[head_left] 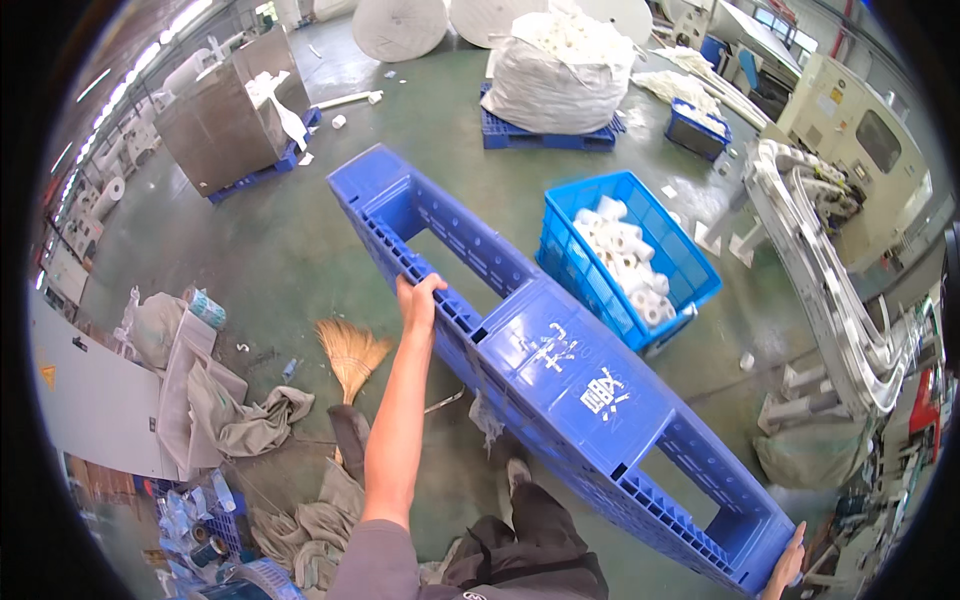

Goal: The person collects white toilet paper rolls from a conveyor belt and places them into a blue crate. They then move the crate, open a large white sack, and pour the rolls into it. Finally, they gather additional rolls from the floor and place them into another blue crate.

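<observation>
The blue pallet (545, 350) is spanning the frame diagonally, from upper centre-left down to lower right, tilted. The left hand (420, 303) is gripping its near long edge, left of centre, fingers curled closely round the rim. The right hand (786, 565) is clasping the end corner at lower right; much of it is lying outside the frame, so its firmness cannot be told. Whether the pallet is bearing on the floor is not visible.

At upper right of centre, the blue crate (690, 250) is holding white rolls (632, 265); the pallet's far edge is overlapping it in view, contact uncertain. A straw broom (352, 362) is lying left of the left forearm, and a shoe (517, 474) is showing just below the pallet.

Recommended: both grips should be sharing the load evenly, with the far edge staying clear of the crate and feet staying clear underneath.
</observation>
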A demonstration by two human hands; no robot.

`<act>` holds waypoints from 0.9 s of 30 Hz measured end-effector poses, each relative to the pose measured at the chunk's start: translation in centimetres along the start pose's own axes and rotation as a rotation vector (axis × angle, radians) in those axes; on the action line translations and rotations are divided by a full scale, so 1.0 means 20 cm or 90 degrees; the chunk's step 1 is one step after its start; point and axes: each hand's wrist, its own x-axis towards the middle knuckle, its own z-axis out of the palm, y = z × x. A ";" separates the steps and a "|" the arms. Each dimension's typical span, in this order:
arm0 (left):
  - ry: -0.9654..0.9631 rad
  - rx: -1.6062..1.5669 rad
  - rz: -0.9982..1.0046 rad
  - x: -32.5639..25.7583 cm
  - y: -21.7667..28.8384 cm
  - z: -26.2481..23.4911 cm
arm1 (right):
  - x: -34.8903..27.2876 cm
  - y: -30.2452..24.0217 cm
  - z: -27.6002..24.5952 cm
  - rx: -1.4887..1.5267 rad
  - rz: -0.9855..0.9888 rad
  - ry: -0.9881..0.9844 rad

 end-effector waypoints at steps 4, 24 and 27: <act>0.019 0.043 -0.025 0.39 0.04 -0.06 | 0.18 -0.37 0.24 -0.077 -0.011 0.118; 0.168 0.038 -0.035 2.67 0.29 -1.06 | -0.62 -2.73 1.38 -0.023 -0.359 0.017; 0.136 0.009 -0.023 2.92 0.51 -1.45 | -0.78 -3.20 1.59 -0.032 -0.417 -0.061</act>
